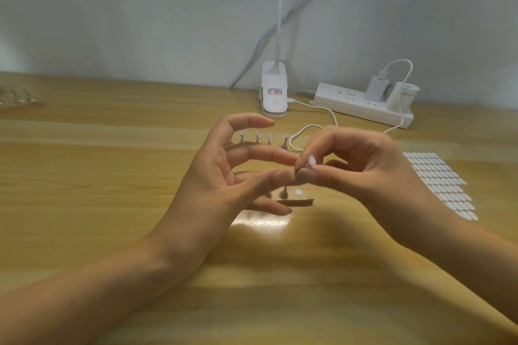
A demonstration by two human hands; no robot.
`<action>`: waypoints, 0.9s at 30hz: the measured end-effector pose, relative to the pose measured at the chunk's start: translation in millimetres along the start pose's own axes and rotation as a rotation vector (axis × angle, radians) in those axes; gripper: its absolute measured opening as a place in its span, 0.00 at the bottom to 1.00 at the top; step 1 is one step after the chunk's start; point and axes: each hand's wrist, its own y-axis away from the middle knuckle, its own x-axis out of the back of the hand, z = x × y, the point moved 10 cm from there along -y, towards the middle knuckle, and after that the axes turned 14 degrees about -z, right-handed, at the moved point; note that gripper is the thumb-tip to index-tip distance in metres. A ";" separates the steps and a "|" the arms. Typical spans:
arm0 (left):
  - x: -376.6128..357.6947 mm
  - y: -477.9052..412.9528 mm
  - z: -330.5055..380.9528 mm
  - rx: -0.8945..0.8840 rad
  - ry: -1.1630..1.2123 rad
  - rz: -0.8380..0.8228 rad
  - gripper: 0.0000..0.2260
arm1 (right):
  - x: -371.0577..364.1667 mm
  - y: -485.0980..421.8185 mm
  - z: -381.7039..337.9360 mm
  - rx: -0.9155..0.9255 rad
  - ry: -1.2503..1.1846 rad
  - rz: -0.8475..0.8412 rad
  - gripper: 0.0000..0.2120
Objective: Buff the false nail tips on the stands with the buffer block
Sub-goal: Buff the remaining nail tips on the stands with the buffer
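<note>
Forearms lowest in frame, hands meeting at centre above the counter (pixel 112 204). Right hand (pixel 356 168): fingers pinching a small white nail tip (pixel 312 161). Left hand (pixel 224 176) fanned loosely, thumb and forefinger meeting that pinch; unclear whether gripping anything. Just below: one bare stand (pixel 284 193), a white disc (pixel 298 192), a flat brown strip (pixel 294 202), possibly the buffer. Behind the left hand, a row of stands (pixel 256 137) carrying tips. Right edge: sheet of white tabs (pixel 440 182). Likely slips: tip flicking out of so slight a pinch; row toppled by a careless reach.
</note>
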 end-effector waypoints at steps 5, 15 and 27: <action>20.1 -7.2 31.8 -0.105 -0.346 0.066 0.19 | 24.9 -2.2 27.0 -0.166 0.225 0.076 0.04; 36.2 -24.2 -10.2 0.110 -0.774 -0.261 0.30 | 12.7 -2.0 41.0 -0.239 0.449 -0.047 0.07; 37.2 -22.5 -27.6 0.146 -0.929 -0.392 0.24 | -14.3 18.6 -1.3 0.083 1.027 -0.150 0.09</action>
